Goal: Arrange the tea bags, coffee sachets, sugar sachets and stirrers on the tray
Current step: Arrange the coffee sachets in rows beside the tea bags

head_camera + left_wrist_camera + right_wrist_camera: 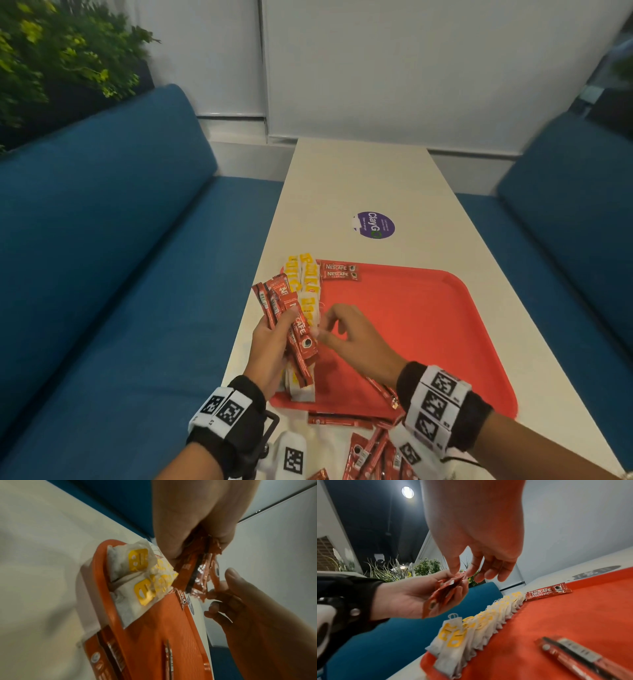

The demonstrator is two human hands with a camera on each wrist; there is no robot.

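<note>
Coffee round: left hand (270, 342) grips a fan of coffee sachets (291, 315) over the tray's (428, 325) left edge, right hand (352, 339) fingers pinching one out, which I'd say goes next beside the two laid sachets (339, 271).

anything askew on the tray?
One coffee sachet lies diagonal by the tray's near edge, apart from the two sachets squared at the far corner. Loose sachets sit heaped on the table beside it.

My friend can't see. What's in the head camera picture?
The left hand grips a fan of red coffee sachets over a red tray, and the right hand pinches one. Tea bags line its left edge.
</note>
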